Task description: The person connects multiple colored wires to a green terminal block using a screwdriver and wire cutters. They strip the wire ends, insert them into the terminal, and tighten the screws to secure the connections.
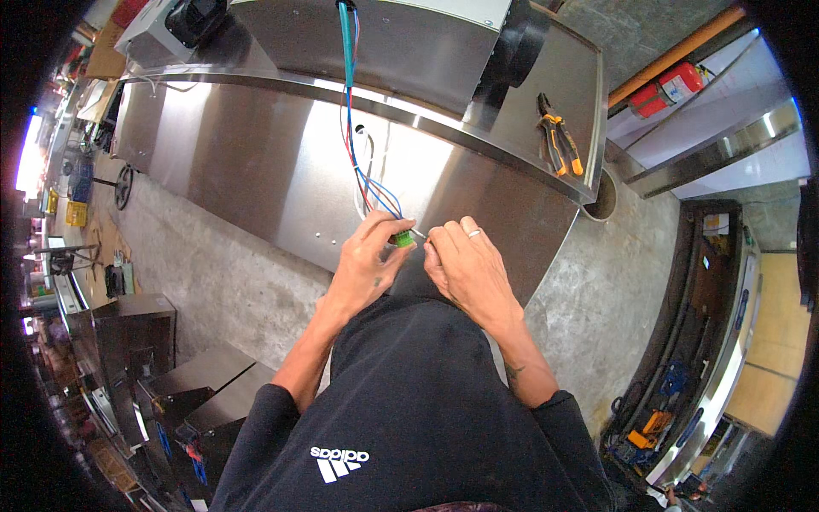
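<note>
My left hand [367,266] pinches a small green terminal connector [403,240] between thumb and fingers. Blue, red and other thin wires [382,189] run down to it from a teal-sleeved cable [347,47] hanging off the box above. Close beside it, my right hand [471,271] has its fingers closed, with a ring on one of them. A thin pale piece [417,233] shows between the two hands, reaching the right fingertips; its kind is too small to tell. Both hands are just in front of a stainless steel panel [239,145].
Orange-and-black pliers [559,141] lie on the steel top at the upper right. White cable comes through a round hole [360,129] in the panel. Steel boxes [136,328] stand at the left, a red fire extinguisher [670,90] at the far right. Concrete floor [230,256] surrounds the bench.
</note>
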Action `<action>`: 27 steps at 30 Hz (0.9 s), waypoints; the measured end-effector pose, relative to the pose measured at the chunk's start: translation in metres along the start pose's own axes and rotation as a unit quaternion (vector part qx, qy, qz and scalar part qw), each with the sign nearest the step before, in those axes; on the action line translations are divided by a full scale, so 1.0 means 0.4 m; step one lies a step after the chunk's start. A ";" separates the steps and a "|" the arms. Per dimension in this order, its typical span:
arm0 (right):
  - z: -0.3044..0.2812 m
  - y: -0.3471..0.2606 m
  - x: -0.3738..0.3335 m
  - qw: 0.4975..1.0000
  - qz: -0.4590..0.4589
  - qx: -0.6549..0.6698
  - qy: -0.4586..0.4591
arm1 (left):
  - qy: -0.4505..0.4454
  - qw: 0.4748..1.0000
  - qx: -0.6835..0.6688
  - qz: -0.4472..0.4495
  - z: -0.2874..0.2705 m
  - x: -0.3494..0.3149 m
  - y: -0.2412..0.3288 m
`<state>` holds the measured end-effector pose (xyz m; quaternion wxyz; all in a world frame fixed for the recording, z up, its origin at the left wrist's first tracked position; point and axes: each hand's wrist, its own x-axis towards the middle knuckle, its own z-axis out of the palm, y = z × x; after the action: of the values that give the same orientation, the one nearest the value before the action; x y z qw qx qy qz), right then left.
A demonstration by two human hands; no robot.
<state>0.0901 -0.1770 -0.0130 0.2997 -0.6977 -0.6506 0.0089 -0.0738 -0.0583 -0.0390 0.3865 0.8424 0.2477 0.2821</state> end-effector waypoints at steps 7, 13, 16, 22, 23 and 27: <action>0.013 0.009 -0.026 0.998 0.041 0.036 -0.019 | -0.019 1.000 -0.006 0.004 -0.009 0.007 0.023; 0.010 0.005 -0.023 0.999 0.026 -0.019 -0.021 | -0.036 0.999 0.009 0.015 -0.003 0.003 0.006; -0.014 -0.006 -0.010 0.995 -0.035 -0.092 -0.030 | -0.055 0.996 0.042 0.055 -0.013 0.008 0.006; -0.007 0.010 -0.015 0.997 0.005 -0.006 -0.071 | -0.073 0.994 0.034 0.078 -0.022 0.009 0.000; -0.009 0.015 -0.014 0.991 0.072 0.059 -0.095 | -0.070 0.994 0.037 0.075 -0.023 0.009 0.001; -0.007 0.004 -0.007 0.906 0.268 0.301 -0.129 | -0.073 0.993 0.050 0.074 -0.026 0.003 0.010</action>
<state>0.0921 -0.1804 -0.0124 0.3948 -0.7150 -0.4391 0.3742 -0.0788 -0.0545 -0.0298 0.3389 0.8951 0.1700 0.2347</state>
